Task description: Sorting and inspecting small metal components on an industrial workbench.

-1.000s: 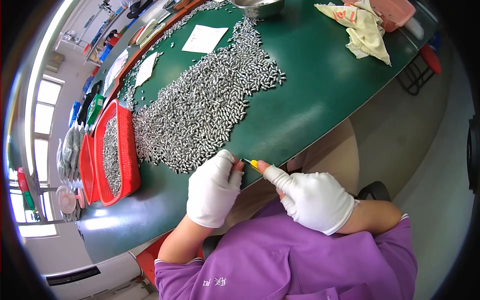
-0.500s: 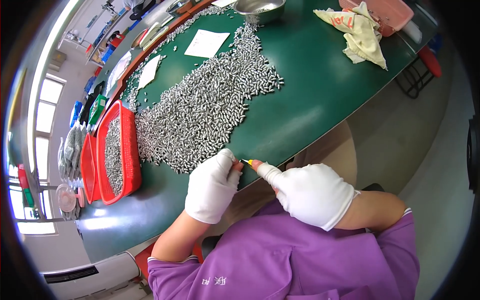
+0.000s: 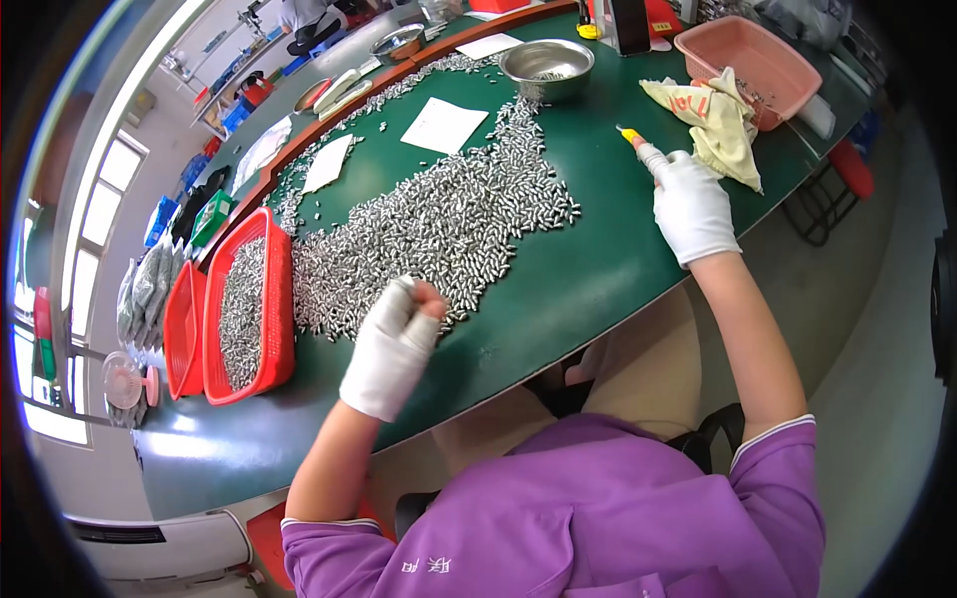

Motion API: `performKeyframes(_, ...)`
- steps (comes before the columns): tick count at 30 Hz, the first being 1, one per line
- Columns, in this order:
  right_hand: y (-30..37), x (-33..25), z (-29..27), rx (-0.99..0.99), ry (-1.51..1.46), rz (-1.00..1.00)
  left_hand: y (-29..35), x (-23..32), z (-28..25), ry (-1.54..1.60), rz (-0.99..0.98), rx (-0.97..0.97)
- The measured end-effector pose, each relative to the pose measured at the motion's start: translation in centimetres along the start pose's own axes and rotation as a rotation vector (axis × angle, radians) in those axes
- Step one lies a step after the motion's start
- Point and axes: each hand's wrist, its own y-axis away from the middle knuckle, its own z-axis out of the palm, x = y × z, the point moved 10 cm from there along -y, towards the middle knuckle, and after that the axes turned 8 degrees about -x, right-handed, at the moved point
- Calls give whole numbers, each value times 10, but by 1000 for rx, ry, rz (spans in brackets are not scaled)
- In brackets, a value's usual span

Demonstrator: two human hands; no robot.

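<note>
A wide heap of small silvery metal parts is spread over the green table. At its near edge is my left hand, in a white glove with bare fingertips. Its fingers are curled and pinched together; whatever is between them is too small or hidden to make out. My right hand, gloved alike, is stretched out to the right over the table, beside a pale yellow cloth. It grips a slim yellow tool with a thin tip pointing away to the left; most of the tool is hidden in the hand.
Left of the heap stands a red plastic basket filled with similar parts. A steel bowl is behind the heap, and a pink tub at the far right. White paper sheets lie behind the parts. A wooden rail edges the table.
My hands have moved apart from where they met at the table's near edge. The right hand has swung far out to the right with the yellow tool; the left has shifted slightly left.
</note>
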Motion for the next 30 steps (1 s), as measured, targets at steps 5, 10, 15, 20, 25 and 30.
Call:
performKeyframes(5, -10, -50, -20, 186, -16, -251, -22, -5, -34, 807, 91, -108)
performKeyframes(10, 25, -180, -73, 160, -841, -789, -16, -16, -23, 980, 13, -222)
performKeyframes(15, 30, -254, -80, 39, -1010, -974, -16, -16, -19, 987, 85, -326)
performKeyframes(20, 14, -276, -68, -108, -1086, -978, -18, -20, -26, 991, 122, -272)
performKeyframes(25, 5, -272, -20, -446, -1364, -711, -15, -28, -26, 1030, 97, -244)
performKeyframes(30, 6, -269, -8, -541, -1524, -670, -14, -28, -24, 1037, 78, -265)
